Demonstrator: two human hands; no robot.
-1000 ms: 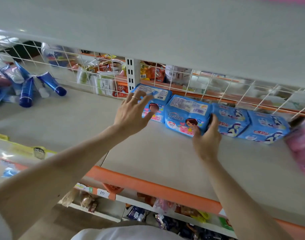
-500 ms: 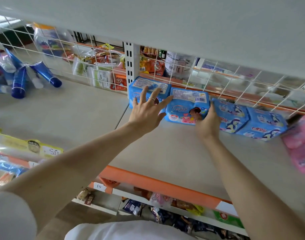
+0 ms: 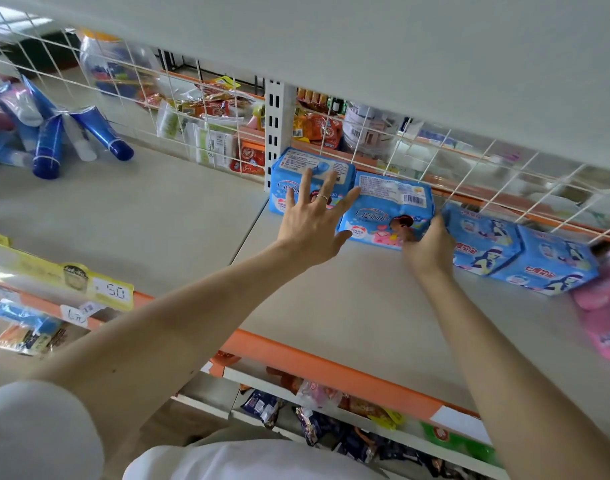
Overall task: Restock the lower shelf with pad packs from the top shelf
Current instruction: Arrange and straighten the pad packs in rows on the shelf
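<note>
Front edge: The orange lip (image 3: 331, 368) of the lower shelf (image 3: 331, 306) runs nearest us, with snack packets (image 3: 317, 420) on the tier beneath. Our two bare forearms reach over it toward the back edge.
Left hand: Our left hand (image 3: 314, 223) is released, its fingers straight and fanned. It lies over the first pack (image 3: 296, 168), with one fingertip touching the pad pack (image 3: 383, 209). It grasps nothing.
Right hand: Our right hand (image 3: 428, 244) grasps the right end of the pad pack, with the thumb up along its side and the fingers curled at its lower front corner.
Pad pack: It lies at the back edge of the lower shelf. It touches the first pack on its left and sits just beside two darker blue packs (image 3: 483, 240) on its right. A pink pack (image 3: 605, 306) lies toward the shelf's right edge.
Back edge: The wire grid (image 3: 469, 168) stands behind the row and the white upright post (image 3: 275, 126) behind the first pack. Snack goods show through the grid.
Far left: Blue tubes (image 3: 50, 150) lean together near the back left corner.
Changed: Over the last second our left hand has slid right, from over the first pack toward the pad pack. The pad pack has been pushed back and squared against its neighbour.
Meaning: We judge this pack as good as placed. What remains is to let go and fetch the next one from the top shelf.
</note>
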